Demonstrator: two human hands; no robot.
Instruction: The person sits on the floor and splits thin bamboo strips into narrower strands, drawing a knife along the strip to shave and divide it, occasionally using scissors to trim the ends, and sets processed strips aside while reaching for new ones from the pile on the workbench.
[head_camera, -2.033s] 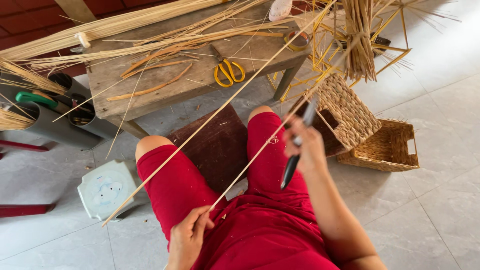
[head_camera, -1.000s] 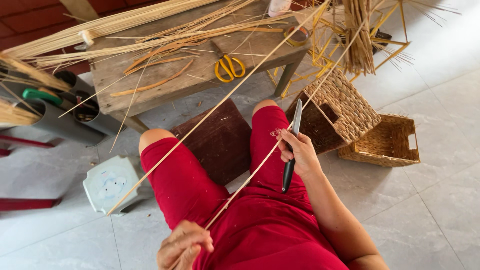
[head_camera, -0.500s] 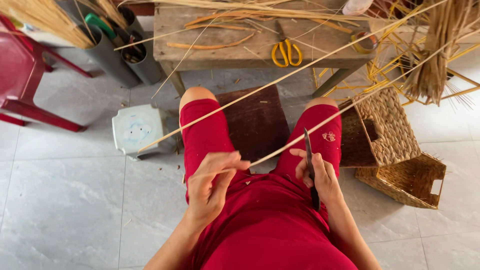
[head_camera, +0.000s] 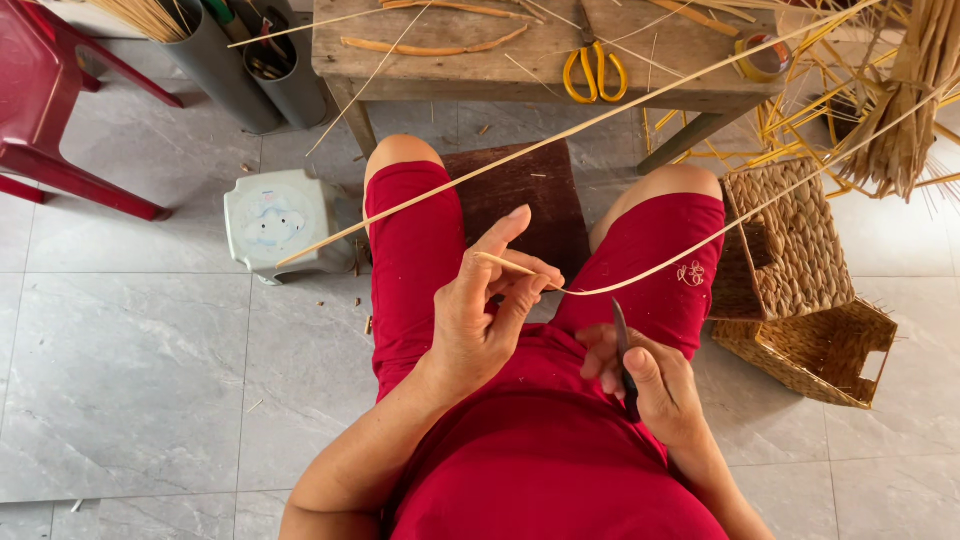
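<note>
The fingers (head_camera: 520, 285) of the left hand (head_camera: 480, 310) are pinched narrow on the near end of a thin rattan strip (head_camera: 720, 232), forefinger lifted straight; the right hand (head_camera: 645, 385) is closed around a small dark knife (head_camera: 622, 345), blade up, just below the bend. The strip curves from the pinch over the red-shorted lap and runs up to the right, past the woven basket (head_camera: 790, 240) toward a hanging bundle of reeds (head_camera: 905, 110). It looks light, springy and smooth, likely to whip or split if bent hard, so a hold close to the end, near the blade, seems soundest. A second long strip (head_camera: 560, 135) crosses above the knees toward the far right corner of the wooden bench (head_camera: 440, 75), where yellow scissors (head_camera: 595, 70) lie near the front edge. Open floor lies left, beyond the small pale stool (head_camera: 280, 220); the right is crowded by a second basket (head_camera: 815, 350).
</note>
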